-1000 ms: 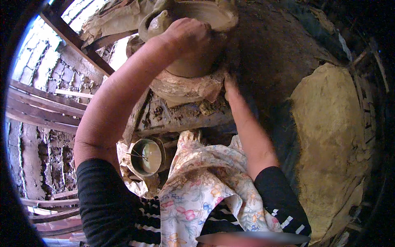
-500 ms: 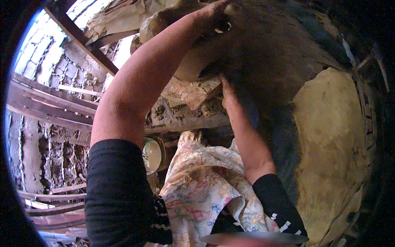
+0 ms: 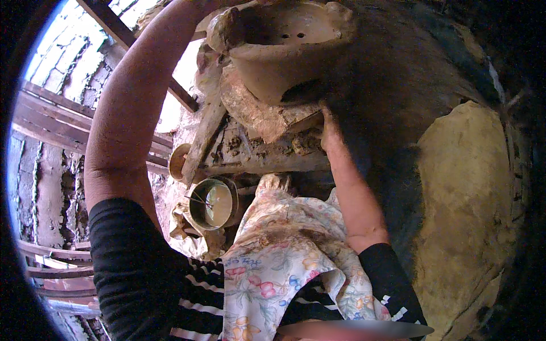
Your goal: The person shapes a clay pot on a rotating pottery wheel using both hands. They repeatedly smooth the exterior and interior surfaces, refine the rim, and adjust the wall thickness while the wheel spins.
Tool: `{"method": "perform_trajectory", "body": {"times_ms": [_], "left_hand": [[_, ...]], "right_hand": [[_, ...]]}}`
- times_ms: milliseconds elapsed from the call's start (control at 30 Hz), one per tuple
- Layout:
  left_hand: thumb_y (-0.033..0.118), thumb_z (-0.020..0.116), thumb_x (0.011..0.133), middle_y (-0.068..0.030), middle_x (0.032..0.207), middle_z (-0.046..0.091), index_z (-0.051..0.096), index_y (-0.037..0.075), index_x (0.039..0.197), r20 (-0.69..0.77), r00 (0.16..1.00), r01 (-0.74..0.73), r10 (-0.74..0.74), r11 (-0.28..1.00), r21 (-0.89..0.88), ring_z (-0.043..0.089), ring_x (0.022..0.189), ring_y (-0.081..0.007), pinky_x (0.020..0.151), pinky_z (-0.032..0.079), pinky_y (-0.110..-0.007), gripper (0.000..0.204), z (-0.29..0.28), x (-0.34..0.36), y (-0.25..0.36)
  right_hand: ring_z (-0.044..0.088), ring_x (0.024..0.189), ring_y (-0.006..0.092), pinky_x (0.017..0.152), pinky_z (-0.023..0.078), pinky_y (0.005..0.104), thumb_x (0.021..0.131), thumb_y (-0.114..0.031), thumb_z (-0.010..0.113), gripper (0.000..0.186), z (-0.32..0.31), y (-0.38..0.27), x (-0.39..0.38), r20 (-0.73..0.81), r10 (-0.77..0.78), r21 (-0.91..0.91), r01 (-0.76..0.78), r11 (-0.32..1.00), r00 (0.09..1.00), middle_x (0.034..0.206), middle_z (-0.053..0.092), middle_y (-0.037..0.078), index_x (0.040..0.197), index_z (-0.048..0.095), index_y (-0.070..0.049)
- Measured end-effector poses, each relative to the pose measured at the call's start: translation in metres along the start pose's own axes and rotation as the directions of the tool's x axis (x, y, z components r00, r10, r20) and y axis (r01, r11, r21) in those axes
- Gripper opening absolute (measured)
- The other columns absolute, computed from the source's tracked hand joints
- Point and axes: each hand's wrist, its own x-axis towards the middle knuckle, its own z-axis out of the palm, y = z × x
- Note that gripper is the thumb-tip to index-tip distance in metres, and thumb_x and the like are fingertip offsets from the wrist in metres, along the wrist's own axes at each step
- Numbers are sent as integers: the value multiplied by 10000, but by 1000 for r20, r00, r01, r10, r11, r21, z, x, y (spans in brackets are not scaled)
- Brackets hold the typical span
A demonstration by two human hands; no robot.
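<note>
A wet clay pot with lugs on its rim, two holes inside and a dark opening low on its front rests on a crusted slab at top centre. My left hand is at the top edge beside the left rim, mostly out of frame; its fingers are hidden. My right hand is at the slab's right edge, its fingers on that edge, dimly lit. Below lies a muddy wooden frame with clay lumps.
A bucket of cloudy liquid with sticks stands lower left, near a small round container. Wooden slats and a rough block wall are at left. A large yellowish sheet lies at right. My floral apron covers my lap.
My left hand has moved from the pot up to the top edge, uncovering its inside. The pot and slab appear turned, showing the front opening. My right hand stays at the slab's edge.
</note>
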Motion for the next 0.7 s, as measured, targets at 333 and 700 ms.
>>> {"method": "perform_trajectory", "body": {"times_ms": [333, 700], "left_hand": [[322, 484, 863, -123, 1072, 545, 587, 59, 1030, -55, 969, 245, -239, 927, 283, 453, 1078, -293, 860, 358, -499, 328, 66, -34, -3], [402, 437, 900, -141, 1179, 528, 547, 69, 1136, -308, 807, 380, -504, 842, -383, 489, 1095, -311, 868, 392, -467, 423, 52, -57, 59]], "right_hand": [[385, 1174, 294, 883, 396, 460, 719, -506, 649, 824, -4, 14, 21, -123, -80, -192, 56, 980, 989, 1306, 396, 113, 1338, 335, -62], [437, 1109, 277, 829, 429, 458, 742, -493, 637, 769, 7, 6, 2, -120, -45, -101, 33, 994, 992, 1299, 404, 97, 1342, 331, -121]]}}
